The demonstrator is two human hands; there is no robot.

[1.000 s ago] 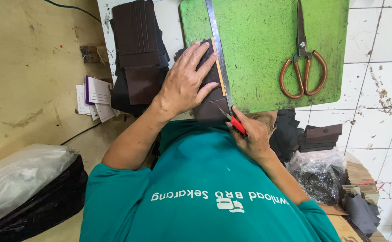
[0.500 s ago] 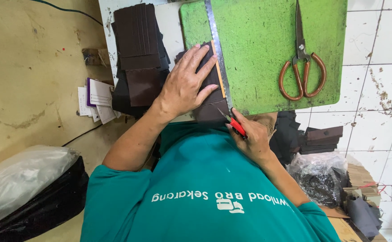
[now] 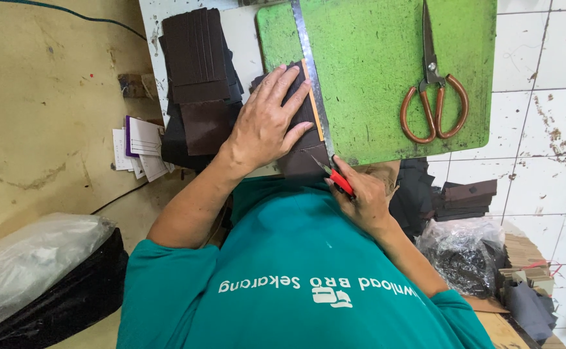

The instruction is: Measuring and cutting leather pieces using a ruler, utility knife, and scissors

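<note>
My left hand [image 3: 267, 126] lies flat, fingers spread and released, pressing a dark brown leather piece [image 3: 299, 155] down at the near left corner of the green cutting mat [image 3: 386, 71]. A steel ruler [image 3: 309, 71] runs along the right edge of that piece, and my fingertips reach just up to it. My right hand [image 3: 364, 200] is clenched around a red-handled utility knife [image 3: 336, 178], its blade tip touching the near end of the ruler at the mat's edge. Orange-handled scissors [image 3: 433, 90] rest on the mat, well apart to the right. A stack of dark leather strips [image 3: 199, 71] sits on the counter [image 3: 244, 32] just beside my left hand.
</note>
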